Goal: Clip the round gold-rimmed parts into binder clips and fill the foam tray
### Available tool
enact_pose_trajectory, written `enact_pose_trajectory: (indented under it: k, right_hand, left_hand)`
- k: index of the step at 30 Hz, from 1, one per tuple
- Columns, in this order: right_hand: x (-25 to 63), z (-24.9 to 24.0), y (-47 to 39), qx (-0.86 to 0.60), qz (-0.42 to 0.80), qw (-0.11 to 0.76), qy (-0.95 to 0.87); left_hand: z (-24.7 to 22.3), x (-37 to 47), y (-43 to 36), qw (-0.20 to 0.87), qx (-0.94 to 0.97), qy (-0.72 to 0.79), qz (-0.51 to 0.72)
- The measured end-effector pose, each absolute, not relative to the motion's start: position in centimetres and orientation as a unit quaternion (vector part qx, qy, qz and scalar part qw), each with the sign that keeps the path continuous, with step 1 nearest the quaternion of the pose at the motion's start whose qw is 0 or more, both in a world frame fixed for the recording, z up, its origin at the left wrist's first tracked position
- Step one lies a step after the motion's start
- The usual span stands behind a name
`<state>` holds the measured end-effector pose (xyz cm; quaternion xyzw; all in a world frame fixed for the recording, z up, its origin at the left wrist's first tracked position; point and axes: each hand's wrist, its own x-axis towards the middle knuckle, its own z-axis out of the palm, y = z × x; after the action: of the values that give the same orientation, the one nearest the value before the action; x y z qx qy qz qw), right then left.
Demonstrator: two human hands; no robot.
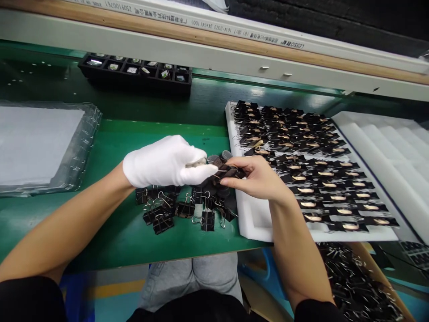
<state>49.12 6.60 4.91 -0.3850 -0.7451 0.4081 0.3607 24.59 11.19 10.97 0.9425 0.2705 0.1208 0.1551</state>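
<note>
My left hand [170, 163], in a white glove, has thumb and fingers pinched around the wire handle end of a black binder clip [224, 171]. My bare right hand [256, 175] grips the same dark bundle from the other side, its fingertips partly hiding what is there. Below both hands, a loose pile of black binder clips [163, 223] with silver wire handles lies on the green table [124, 237]. Dark round pieces [226, 155] show just behind my fingertips. Close to my right hand, a white foam tray [248, 230] carries rows of clips with small tan pieces between them.
At left lies a clear plastic tray [89, 134] with a white sheet. A black compartment box [134, 82] with small shiny pieces stands at the back, beneath a shelf edge [201, 49]. Ridged white foam [395, 147] sits at right. A box of clips [355, 286] is below.
</note>
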Motion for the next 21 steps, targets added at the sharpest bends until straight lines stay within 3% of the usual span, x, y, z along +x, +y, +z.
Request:
enact_pose_trajectory:
  k: [12,15,21]
  right_hand:
    - [49.2,4.8,6.5,-0.4,0.372,0.367,-0.753]
    - [49.3,4.3,6.7,-0.437,0.272,0.385,-0.766]
    - [48.9,3.0,7.2,-0.442,0.002,0.382,-0.812]
  left_hand:
    - [10.4,25.0,11.2,0.184,0.928,0.3,0.125]
    - [10.7,25.0,11.2,0.221,0.908,0.337,0.118]
    - [9.9,26.1,11.0,0.441,0.776,0.438,0.108]
